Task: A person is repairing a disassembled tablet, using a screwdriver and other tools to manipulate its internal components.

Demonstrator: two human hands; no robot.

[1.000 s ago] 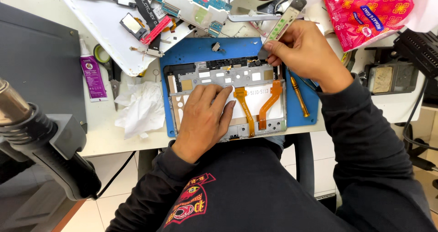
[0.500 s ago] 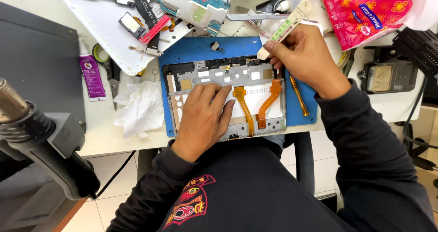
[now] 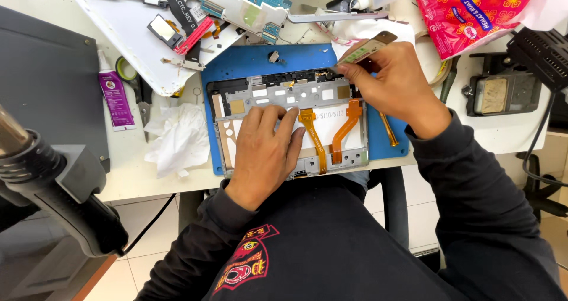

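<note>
Two hands work over an opened tablet frame (image 3: 290, 120) lying on a blue mat (image 3: 236, 64) on the counter (image 3: 509, 129), its long axis running left to right. The left hand (image 3: 269, 153) presses flat, fingers spread, on the frame's lower left. The right hand (image 3: 393, 85), nearer the top right corner, pinches a thin flat strip tool (image 3: 362, 49) whose tip meets that corner.

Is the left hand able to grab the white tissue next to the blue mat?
Probably yes. The left hand lies flat on the tablet frame, and the tissue sits uncovered just left of the mat, nothing between.
</note>
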